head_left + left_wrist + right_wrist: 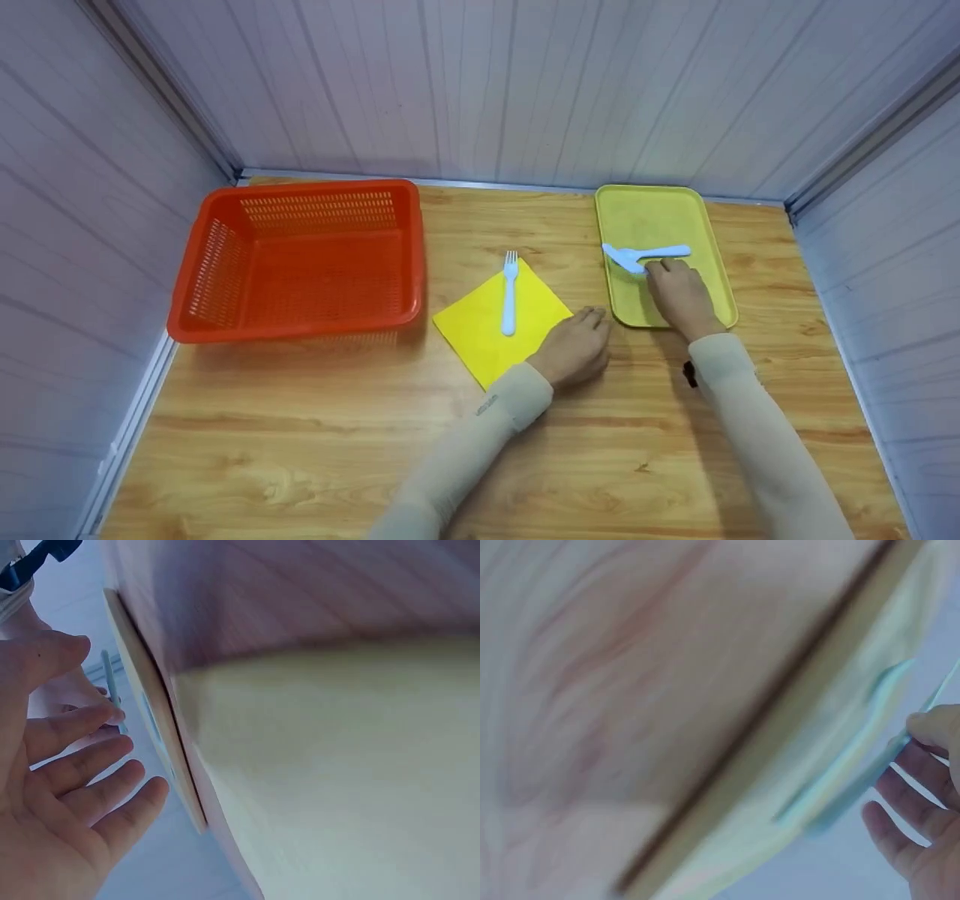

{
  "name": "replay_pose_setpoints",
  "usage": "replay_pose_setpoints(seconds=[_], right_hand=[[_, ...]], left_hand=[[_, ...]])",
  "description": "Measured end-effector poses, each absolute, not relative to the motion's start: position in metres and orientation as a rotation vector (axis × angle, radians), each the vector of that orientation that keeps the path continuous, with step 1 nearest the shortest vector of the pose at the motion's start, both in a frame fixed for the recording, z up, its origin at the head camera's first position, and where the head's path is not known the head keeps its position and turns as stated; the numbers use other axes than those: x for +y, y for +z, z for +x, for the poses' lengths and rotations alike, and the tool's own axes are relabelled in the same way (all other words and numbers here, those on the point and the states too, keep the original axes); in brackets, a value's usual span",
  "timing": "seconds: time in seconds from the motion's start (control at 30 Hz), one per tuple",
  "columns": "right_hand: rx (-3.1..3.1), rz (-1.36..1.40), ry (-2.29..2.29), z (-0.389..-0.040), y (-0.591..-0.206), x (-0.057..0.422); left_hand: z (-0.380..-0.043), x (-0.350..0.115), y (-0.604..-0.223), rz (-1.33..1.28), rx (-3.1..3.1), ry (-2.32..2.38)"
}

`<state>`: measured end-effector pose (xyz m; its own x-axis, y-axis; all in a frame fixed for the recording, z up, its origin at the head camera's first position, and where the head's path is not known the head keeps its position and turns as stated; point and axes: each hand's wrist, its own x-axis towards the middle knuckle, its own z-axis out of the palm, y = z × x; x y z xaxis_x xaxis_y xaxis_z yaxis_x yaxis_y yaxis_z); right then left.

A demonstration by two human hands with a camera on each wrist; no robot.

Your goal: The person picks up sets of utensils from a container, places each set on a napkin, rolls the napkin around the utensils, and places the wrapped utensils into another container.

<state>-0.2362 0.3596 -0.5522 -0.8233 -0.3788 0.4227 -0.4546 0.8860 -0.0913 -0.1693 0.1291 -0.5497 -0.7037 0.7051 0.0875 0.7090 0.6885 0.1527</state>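
Observation:
My right hand (681, 296) pinches a light blue plastic knife (621, 259) between thumb and fingers, over the yellow tray (651, 214). Part of the knife is hidden behind the fingers. On the tray lies a light blue spoon (664, 251), its handle toward the right; the knife overlaps its bowl end in the head view. My left hand (574, 346) is by the right corner of a yellow napkin (480, 326), fingers relaxed and holding nothing. The left wrist view shows its bare palm (52, 832). A light blue fork (509, 304) lies on the napkin, tines pointing away.
An orange-red plastic basket (300, 332) with perforated sides stands on the wooden table (300, 442) at the left. Pale panelled walls (465, 90) enclose the back and both sides. The tray is close to the back wall on the right.

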Motion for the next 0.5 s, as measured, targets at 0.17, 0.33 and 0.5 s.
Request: replay_pose_setpoints(seconds=[0.17,0.33,0.5], right_hand=[[-2.605,0.637,0.367,-0.231,-0.539,0.324],[-2.680,0.540,0.482,-0.230,-0.535,0.279],[-2.870,0.326,0.665,-0.227,-0.537,0.236]], left_hand=[[-0.160,0.103,-0.550,-1.127,-2.861,-0.261],[-0.152,0.081,-0.550,-1.031,-2.946,-0.283],[-0.149,0.059,-0.549,-0.925,-3.000,-0.322]])
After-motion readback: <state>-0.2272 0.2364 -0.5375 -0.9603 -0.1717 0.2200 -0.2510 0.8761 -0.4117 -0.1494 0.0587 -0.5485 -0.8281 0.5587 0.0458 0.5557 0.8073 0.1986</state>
